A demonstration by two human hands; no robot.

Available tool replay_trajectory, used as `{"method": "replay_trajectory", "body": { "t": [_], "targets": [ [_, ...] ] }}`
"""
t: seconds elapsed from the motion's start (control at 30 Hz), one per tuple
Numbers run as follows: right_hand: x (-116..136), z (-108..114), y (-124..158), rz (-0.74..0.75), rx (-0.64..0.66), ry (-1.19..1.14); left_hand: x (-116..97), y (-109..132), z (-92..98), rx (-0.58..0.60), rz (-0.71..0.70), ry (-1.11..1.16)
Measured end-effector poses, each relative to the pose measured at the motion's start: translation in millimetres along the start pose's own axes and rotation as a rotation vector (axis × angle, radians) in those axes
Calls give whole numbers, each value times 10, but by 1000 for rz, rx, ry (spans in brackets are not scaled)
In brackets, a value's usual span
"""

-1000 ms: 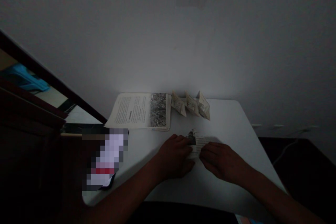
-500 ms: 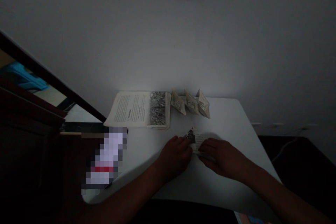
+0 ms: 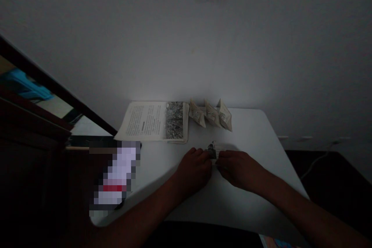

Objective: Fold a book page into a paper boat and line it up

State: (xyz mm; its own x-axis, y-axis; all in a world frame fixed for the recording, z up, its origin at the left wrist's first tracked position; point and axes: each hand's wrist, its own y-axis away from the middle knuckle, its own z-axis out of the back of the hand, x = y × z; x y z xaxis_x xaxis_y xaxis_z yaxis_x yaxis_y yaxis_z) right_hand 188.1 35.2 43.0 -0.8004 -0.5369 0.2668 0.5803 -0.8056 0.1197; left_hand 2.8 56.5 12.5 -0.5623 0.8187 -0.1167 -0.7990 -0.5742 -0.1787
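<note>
Between my hands lies a small piece of printed paper (image 3: pixel 213 149), dark-pictured on its left part and pale on its right. My left hand (image 3: pixel 196 167) is closed on its left side, fingers curled. From the right, my right hand (image 3: pixel 236 167) pinches the lower right part, thumb below the fingers. The fingers cover much of the paper, so its folds are hard to make out. Beyond it three folded paper boats (image 3: pixel 212 113) stand in a row, apart from both hands.
An open book (image 3: pixel 148 120) rests at the back left of the white table (image 3: pixel 247 124), against the wall. A blurred-out phone-like object (image 3: pixel 117 176) is at the left edge. A cable (image 3: pixel 315 164) hangs at the right.
My right hand's fingers have closed in and moved slightly left, towards my left hand. Less of the paper shows now. The boats and book stay put.
</note>
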Motion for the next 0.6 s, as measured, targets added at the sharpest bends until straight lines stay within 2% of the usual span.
{"method": "replay_trajectory", "body": {
  "t": [0.37,0.6],
  "targets": [
    [44,98,-123,-127,90,-38,9,-114,118,99,53,35],
    [39,115,-153,-178,111,-35,4,-154,104,128,98,71]
  ]
}}
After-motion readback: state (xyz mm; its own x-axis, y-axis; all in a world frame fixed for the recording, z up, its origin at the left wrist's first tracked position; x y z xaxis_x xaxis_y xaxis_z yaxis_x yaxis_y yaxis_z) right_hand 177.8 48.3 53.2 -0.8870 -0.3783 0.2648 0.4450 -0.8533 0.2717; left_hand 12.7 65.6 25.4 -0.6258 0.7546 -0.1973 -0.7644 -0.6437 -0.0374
